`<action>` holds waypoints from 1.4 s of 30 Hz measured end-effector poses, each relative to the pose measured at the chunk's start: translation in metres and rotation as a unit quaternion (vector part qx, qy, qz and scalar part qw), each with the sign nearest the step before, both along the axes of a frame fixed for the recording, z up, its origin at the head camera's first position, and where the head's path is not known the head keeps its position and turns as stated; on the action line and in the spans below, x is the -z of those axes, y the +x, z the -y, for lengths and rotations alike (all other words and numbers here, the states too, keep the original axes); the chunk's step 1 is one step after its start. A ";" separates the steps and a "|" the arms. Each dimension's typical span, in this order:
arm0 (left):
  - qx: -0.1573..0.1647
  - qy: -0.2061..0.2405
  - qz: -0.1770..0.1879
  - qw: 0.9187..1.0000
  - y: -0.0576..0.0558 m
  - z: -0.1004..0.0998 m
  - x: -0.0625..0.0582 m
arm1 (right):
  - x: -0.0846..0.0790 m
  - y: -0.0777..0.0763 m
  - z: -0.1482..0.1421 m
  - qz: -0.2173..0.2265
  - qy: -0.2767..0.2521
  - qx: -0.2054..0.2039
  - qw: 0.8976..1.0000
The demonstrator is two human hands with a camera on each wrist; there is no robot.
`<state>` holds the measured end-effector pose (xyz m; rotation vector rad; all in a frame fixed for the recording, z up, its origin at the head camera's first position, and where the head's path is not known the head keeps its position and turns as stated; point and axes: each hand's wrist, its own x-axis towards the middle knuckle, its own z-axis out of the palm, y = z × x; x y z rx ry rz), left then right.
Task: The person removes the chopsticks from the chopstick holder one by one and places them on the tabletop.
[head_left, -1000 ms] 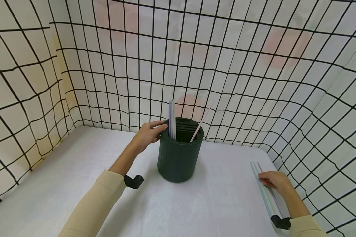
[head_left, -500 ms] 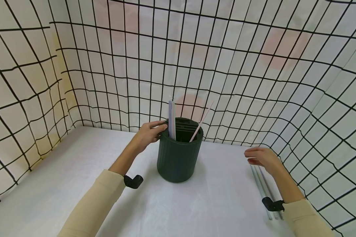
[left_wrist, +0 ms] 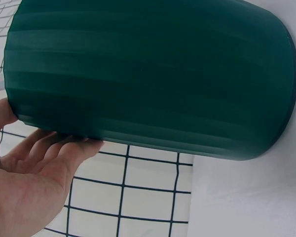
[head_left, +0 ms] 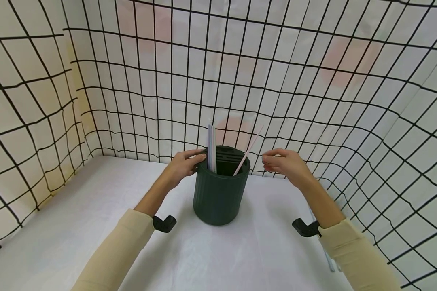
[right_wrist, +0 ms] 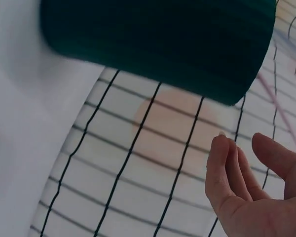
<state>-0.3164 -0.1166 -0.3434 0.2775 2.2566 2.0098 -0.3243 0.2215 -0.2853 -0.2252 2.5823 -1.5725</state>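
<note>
A dark green ribbed utensil holder (head_left: 220, 200) stands upright on the white table, with slots across the back of its top. Several thin pastel sticks (head_left: 211, 149), perhaps straws, rise from its left side. One pink stick (head_left: 249, 150) leans against the right rim. My left hand (head_left: 181, 169) holds the holder's upper left edge, thumb at the rim and fingers along the outer wall (left_wrist: 138, 84). My right hand (head_left: 289, 166) hovers just right of the holder, apart from it. In the right wrist view that hand (right_wrist: 251, 197) is bare, fingers gently bent.
More pastel sticks (head_left: 329, 260) lie on the table (head_left: 262, 258) at the right, mostly hidden under my right forearm. Black wire grid panels (head_left: 182, 93) with white sheeting behind them enclose the back and both sides.
My right hand has let go of the sticks on the right of the table, risen, and swung left to beside the holder. My left hand stays at the holder's edge.
</note>
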 end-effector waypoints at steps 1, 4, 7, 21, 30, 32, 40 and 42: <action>0.000 -0.001 0.000 1.000 0.000 0.000 0.000 | -0.002 0.001 0.005 -0.004 -0.007 -0.005 1.000; 0.001 0.000 -0.001 1.000 0.000 -0.001 0.000 | -0.005 0.002 0.018 -0.012 -0.026 -0.013 0.999; 0.003 0.002 -0.001 1.000 -0.001 -0.001 0.000 | -0.007 0.005 0.028 -0.017 -0.043 -0.018 0.999; 0.000 -0.003 -0.001 1.000 0.000 -0.001 0.000 | -0.004 0.010 0.050 -0.027 -0.035 -0.015 0.999; 0.003 -0.007 -0.003 1.000 0.001 0.000 0.000 | -0.002 0.009 0.054 -0.038 -0.051 0.015 0.998; 0.002 -0.008 -0.004 1.000 0.001 0.000 0.000 | -0.004 0.010 0.054 -0.041 -0.057 0.018 0.997; 0.003 -0.007 -0.001 1.000 0.001 0.000 -0.001 | -0.025 0.016 0.051 -0.073 -0.084 0.016 0.994; 0.003 -0.007 0.000 1.000 0.001 0.000 -0.001 | -0.034 0.019 0.048 -0.084 -0.094 0.020 0.992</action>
